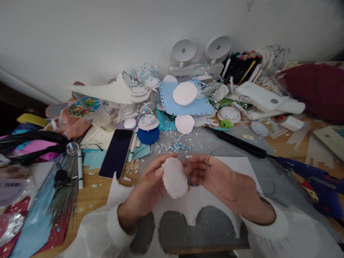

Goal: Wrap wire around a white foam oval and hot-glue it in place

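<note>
My left hand (153, 182) is closed around the side of a white round disc (175, 178), its thumb near the rough left edge and fingers behind. The disc is tilted, its flat face toward me. Just right of it, my right hand (215, 175) has curled fingers close to the disc's edge. A thin dark wire or thread (220, 193) curves across that hand; what the fingertips grip is hidden. Below both hands lies a white sheet (192, 204) with rounded cut-outs, on a grey mat (285, 186).
A dark phone (116, 153) lies left, beside a white marker (133, 145). Behind stand a blue card (168, 96) bearing a white disc (185, 94) and several ruffled white pieces. A black cutter (239, 142) and blue glue gun (303, 168) lie right. Paper scraps (172, 146) are scattered between.
</note>
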